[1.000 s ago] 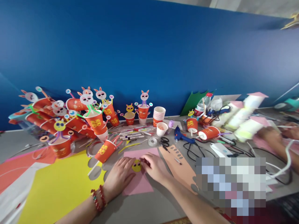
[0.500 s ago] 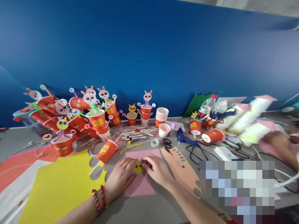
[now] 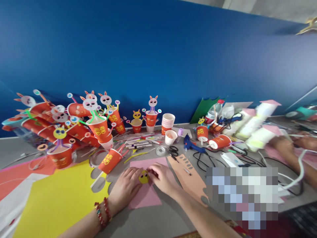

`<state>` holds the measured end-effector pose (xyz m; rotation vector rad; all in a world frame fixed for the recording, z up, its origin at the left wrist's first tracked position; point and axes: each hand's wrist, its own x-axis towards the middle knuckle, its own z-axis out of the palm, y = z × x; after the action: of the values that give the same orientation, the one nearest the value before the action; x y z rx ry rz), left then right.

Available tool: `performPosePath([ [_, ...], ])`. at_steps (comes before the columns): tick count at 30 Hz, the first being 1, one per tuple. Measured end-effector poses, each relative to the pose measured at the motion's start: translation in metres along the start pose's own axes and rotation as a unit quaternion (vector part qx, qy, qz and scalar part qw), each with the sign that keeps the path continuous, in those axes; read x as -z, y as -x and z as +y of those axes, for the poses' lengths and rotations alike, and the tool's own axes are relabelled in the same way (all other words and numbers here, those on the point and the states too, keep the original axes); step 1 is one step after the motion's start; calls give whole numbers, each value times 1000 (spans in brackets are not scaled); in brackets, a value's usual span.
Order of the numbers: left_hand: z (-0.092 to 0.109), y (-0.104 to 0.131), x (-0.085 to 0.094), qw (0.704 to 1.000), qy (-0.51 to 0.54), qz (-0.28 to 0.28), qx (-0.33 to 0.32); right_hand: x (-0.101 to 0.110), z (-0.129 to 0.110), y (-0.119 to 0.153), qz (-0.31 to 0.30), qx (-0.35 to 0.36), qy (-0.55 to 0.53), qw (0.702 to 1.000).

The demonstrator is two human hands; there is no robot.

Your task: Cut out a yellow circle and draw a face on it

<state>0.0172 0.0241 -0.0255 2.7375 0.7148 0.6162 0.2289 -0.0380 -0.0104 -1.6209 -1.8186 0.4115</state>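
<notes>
– One yellow disc [image 3: 143,178], dark-eyed. Loc., pls?
– On the pink sheet [image 3: 146,199], betw. the hands, face up. Fingers cover a bit of its rim.
– L hand [image 3: 125,185]?
– Palm down, fingers stretched out & tog., tips at the disc's L edge. Not wrapped around anything. Red bead bracelets [image 3: 106,209] on that wrist.
– R hand [image 3: 160,177]?
– Curled, thumb & index close tog. at the disc's R edge. Can't tell if they pinch it or sth. small; fingers hide the spot.
– Stuff nearby?
– Tape roll [image 3: 160,151] just past the pink sheet's far edge, black scissors [image 3: 173,151] next to it. Blue glue gun [image 3: 193,145] farther R. Peach paper [image 3: 190,186] w/ oval holes on the R side, pen [image 3: 187,171] on it.
– L side?
– Big yellow sheet [image 3: 56,201], round holes along its R edge. Tilted red cup [image 3: 110,161] by its far R corner.
– Back of table?
– Cup pile [image 3: 79,133] w/ rabbit heads, L. Upright rabbit cup [image 3: 151,119] approx. mid., cup stack [image 3: 168,124] just R of it. Markers [image 3: 140,146] in front.
– Other ppl?
– One, far R: co-worker's arm [image 3: 282,148], blurred, beside white tubes [image 3: 262,138] w/ pink tops.
</notes>
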Motion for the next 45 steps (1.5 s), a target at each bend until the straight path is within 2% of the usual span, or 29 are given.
performPosePath([
  [9,-2,1,-3,1000,-6,7,-11,-1,0,0,2,2,4,1000],
  [23,-2,2,-2,1000,17,15,11,-4,7,0,6,6,-20,1000],
  [27,0,2,0,999,20,25,16,-6,13,0,33,19,-60,997],
  [31,0,3,1,999,30,13,12,-1,16,-3,86,18,-95,992],
  [37,-1,3,3,999,49,-9,-1,29,13,-9,174,12,-91,981],
  [43,0,1,7,997,70,-22,1,96,11,-15,247,-23,-82,965],
  [45,0,0,8,997,75,-30,-2,117,17,-18,237,-31,-44,970],
])
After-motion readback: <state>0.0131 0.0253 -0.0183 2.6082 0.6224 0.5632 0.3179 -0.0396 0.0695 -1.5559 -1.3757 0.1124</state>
